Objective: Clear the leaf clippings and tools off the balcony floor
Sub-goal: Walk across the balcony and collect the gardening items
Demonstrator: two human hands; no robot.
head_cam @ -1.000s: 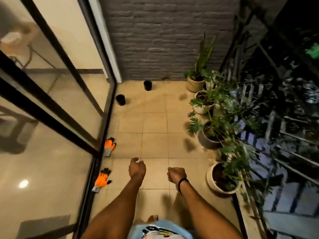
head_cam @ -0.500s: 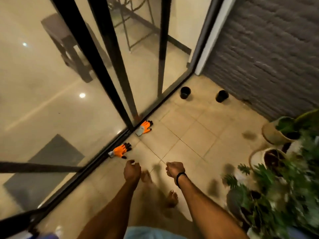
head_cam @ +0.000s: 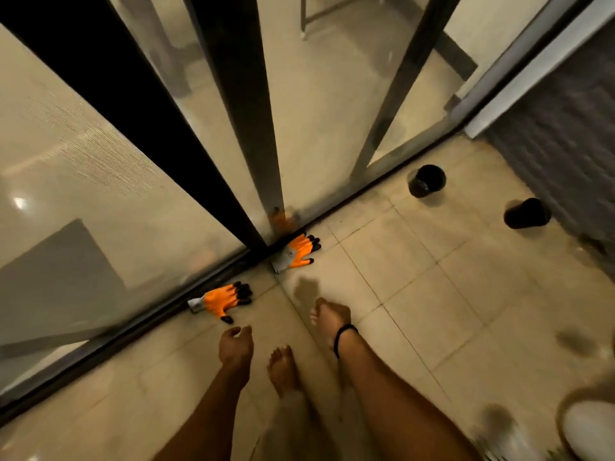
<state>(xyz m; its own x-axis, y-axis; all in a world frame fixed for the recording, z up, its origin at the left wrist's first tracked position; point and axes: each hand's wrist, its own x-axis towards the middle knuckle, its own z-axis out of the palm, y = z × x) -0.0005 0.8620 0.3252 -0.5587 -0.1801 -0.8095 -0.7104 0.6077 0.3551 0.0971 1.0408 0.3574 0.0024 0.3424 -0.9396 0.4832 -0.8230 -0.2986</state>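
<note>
Two orange work gloves with black fingertips lie on the tiled balcony floor against the sliding door track. The nearer glove (head_cam: 223, 299) is just beyond my left hand (head_cam: 234, 344), which hovers a short way from it with loosely curled fingers and holds nothing. The farther glove (head_cam: 298, 251) lies at the foot of the black door post. My right hand (head_cam: 329, 317), with a black band on the wrist, hangs relaxed and empty over the tiles between the two gloves. No leaf clippings show in this view.
The glass sliding door (head_cam: 100, 181) and its black frame run diagonally along the left. Two small black pots (head_cam: 426, 181) (head_cam: 527, 212) stand near the grey brick wall (head_cam: 565, 134). A light planter (head_cam: 589, 427) sits at bottom right. My bare foot (head_cam: 283, 371) stands between my arms.
My view has swung left and down toward the door track. The gloves are now much closer. Both hands have loosened from fists and moved toward the gloves.
</note>
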